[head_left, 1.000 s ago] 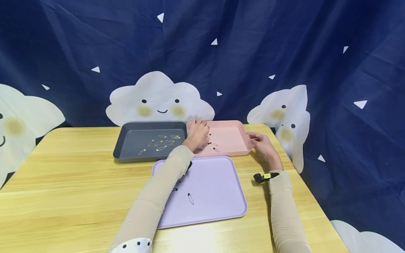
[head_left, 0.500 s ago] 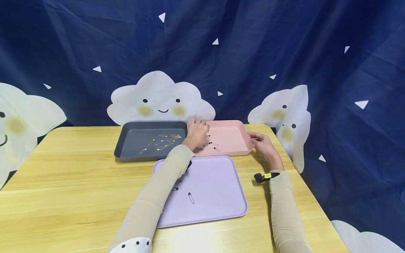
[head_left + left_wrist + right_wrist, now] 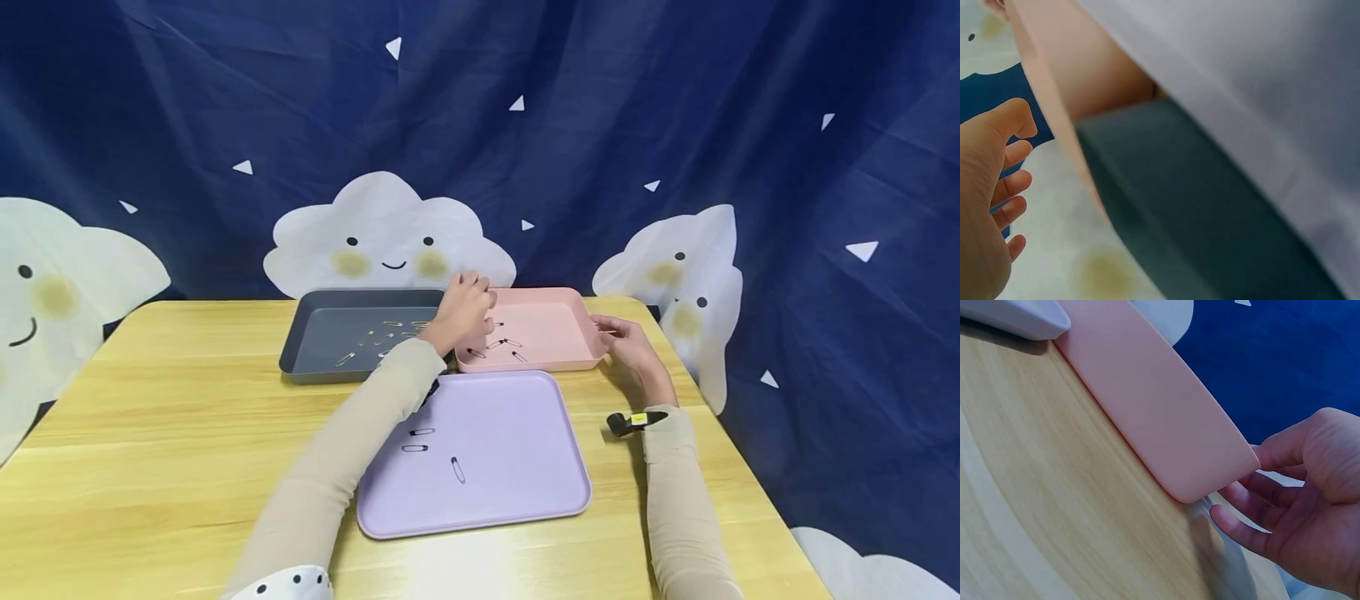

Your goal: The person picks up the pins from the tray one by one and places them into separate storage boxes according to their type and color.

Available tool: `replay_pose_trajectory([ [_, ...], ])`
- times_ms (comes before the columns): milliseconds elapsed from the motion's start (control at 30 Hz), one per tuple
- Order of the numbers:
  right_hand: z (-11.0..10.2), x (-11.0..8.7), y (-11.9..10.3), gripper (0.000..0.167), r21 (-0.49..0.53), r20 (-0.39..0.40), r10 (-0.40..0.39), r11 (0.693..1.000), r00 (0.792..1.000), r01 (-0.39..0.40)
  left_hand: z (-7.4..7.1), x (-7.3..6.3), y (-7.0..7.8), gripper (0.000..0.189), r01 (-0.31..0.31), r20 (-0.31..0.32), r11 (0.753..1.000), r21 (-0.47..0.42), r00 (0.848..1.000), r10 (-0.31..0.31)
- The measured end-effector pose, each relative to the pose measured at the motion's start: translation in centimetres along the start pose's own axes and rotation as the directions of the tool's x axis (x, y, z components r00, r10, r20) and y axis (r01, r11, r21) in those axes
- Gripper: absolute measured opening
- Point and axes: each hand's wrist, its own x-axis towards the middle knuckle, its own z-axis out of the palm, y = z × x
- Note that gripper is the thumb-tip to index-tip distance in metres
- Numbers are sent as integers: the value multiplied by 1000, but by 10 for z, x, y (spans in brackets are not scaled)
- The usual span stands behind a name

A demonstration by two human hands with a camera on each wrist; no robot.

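My left hand (image 3: 459, 310) is raised over the meeting edges of the dark grey tray (image 3: 296, 333) and the pink tray (image 3: 555, 325). In the left wrist view its fingers (image 3: 1013, 184) are loosely bent, with nothing visible in them. At the pink tray's right end, my right hand (image 3: 628, 343) grips the rim, its thumb at the corner in the right wrist view. Several black-headed safety pins (image 3: 512, 342) lie in the pink tray. Several gold safety pins (image 3: 345, 359) lie in the grey tray, partly hidden by my left arm.
In front stands a lilac tray (image 3: 510, 467) with a few black-headed safety pins (image 3: 458, 470) on it. All the trays rest on a wooden table (image 3: 187, 433). A blue curtain (image 3: 480, 125) with white clouds hangs behind.
My left hand has lifted a little and shifted left from the pink tray, uncovering more pins there and on the lilac tray. My right hand keeps its place. The head view has turned slightly.
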Motion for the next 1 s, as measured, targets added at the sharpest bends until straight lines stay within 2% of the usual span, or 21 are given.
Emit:
replay_pose_trajectory([
  [200, 1, -14, -18, 47, -7, 17, -7, 1000, 1000, 8, -16, -14, -8, 22, -65, -45, 998, 22, 997, 66],
  [300, 0, -12, -13, 46, -32, 9, -15, 999, 1000, 15, -25, -22, -12, 20, -100, -81, 995, 28, 991, 102],
  [433, -2, 0, 6, 46, -53, -8, -11, 999, 1000, 10, -37, -35, -16, 19, -155, -135, 987, 37, 978, 158],
  [600, -1, 1, 5, 46, -54, -17, -2, 999, 1000, 1, -46, -52, -21, 16, -244, -188, 969, 19, 951, 244],
  [733, -1, 2, 3, 46, -40, -9, 11, 999, 1000, -11, -49, -66, -26, 14, -317, -234, 948, 12, 921, 311],
  [867, -1, 3, 2, 46, -32, -4, 14, 999, 1000, -14, -49, -80, -33, 13, -378, -277, 926, 14, 888, 367],
  [1000, 1, 2, 1, 45, -46, -14, 9, 999, 1000, -10, -43, -95, -39, 10, -433, -296, 901, -26, 864, 407],
])
